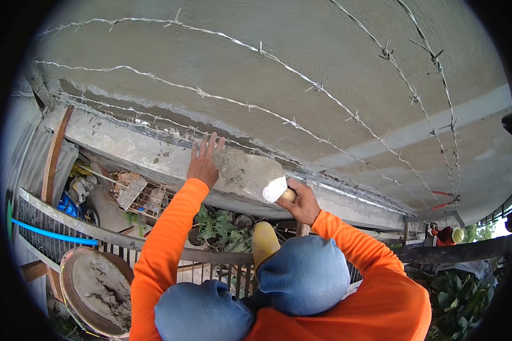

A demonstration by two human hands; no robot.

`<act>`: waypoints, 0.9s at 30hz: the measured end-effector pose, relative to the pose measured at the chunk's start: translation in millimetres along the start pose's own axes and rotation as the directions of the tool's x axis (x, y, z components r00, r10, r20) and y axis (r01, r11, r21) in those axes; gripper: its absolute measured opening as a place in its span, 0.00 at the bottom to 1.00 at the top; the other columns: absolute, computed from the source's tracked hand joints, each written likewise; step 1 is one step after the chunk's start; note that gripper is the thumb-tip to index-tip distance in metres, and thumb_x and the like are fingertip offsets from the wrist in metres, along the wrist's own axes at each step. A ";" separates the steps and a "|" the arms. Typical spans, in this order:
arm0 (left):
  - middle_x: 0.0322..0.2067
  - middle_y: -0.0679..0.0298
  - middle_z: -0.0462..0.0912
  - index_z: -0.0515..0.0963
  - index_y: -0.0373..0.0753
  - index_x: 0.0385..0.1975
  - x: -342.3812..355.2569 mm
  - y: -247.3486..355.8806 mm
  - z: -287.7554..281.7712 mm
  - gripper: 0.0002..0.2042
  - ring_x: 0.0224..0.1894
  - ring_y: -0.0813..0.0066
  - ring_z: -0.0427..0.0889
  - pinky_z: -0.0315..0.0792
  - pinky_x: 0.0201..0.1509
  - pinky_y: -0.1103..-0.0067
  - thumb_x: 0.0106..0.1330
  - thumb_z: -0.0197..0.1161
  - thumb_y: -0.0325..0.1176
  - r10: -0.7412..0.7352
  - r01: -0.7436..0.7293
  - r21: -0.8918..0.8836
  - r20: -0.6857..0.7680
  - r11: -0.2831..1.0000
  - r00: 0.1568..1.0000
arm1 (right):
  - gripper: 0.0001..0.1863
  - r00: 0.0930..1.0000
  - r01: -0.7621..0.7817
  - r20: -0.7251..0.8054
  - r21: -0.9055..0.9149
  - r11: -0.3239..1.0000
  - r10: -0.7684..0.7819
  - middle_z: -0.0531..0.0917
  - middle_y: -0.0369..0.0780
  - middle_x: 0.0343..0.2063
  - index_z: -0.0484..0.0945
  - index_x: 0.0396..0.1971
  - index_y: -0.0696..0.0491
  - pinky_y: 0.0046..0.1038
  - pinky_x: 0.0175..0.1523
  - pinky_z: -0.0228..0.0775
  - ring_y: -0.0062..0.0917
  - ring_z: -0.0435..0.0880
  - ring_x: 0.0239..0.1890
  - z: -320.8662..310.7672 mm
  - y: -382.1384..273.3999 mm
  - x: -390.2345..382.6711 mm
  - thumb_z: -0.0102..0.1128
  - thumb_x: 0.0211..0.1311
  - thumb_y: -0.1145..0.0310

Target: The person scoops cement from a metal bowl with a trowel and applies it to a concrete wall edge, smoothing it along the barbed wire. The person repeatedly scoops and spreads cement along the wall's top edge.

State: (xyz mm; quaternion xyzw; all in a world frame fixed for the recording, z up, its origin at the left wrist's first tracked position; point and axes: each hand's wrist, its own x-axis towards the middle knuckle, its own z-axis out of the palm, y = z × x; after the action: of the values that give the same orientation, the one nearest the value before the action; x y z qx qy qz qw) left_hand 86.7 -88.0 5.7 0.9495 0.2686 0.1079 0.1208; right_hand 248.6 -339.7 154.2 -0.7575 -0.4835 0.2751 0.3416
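My right hand [302, 203] is closed round the wooden handle [289, 195] of a trowel. The trowel's broad blade [275, 189] shines near the handle, and wet grey mortar [242, 170] covers the rest. Fingers spread, my left hand [203, 163] reaches over the concrete ledge [136, 146] by the mortar-covered end of the blade. Whether its palm touches the blade or only the ledge, I cannot tell. At the lower left sits a round basin [71, 284] with grey mortar in it.
Barbed wire [261, 51] runs in several strands before the grey plastered wall [324, 34]. A metal railing [188, 254] crosses under my knees. Below are potted plants [216, 227] and a wire rack [148, 199]. Another person [446, 235] is far right.
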 end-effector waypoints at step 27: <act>0.80 0.60 0.50 0.53 0.53 0.80 -20.0 10.6 17.5 0.44 0.82 0.52 0.44 0.42 0.82 0.48 0.61 0.67 0.33 -0.152 0.172 -0.018 0.381 0.985 0.912 | 0.30 0.679 -0.575 0.164 -0.486 0.658 0.715 0.85 0.43 0.25 0.84 0.53 0.54 0.35 0.29 0.78 0.30 0.83 0.21 -106.5 196.2 79.3 0.66 0.64 0.43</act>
State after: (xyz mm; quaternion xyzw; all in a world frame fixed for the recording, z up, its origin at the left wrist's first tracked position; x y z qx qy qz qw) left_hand 79.9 -110.5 -10.6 0.9235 0.3153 -0.0806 0.2031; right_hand 465.3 -352.1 59.1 -0.8728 -0.2736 0.4029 -0.0307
